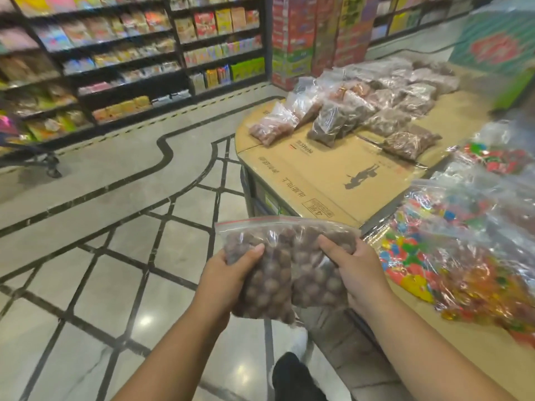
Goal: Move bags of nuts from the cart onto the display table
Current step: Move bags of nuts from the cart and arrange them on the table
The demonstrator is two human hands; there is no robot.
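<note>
A clear zip bag of round brown nuts (pixel 285 264) is gripped at both sides, by the left hand (pixel 224 280) and the right hand (pixel 354 270), above the tiled floor. Beyond the grip, further bags of nuts (pixel 376 111) are laid on the cardboard-covered display table (pixel 333 180).

**Table, cardboard top**

The table (pixel 333 180) is covered with flattened cardboard (pixel 347 169). Toward 1 o'clock lie clear bags of nuts (pixel 388 102), packed touching one another, with a pale bag (pixel 273 124) alone at the 12 o'clock end. At 3 o'clock lie bags of bright candy (pixel 451 256). Bare cardboard lies between the two groups.
</note>
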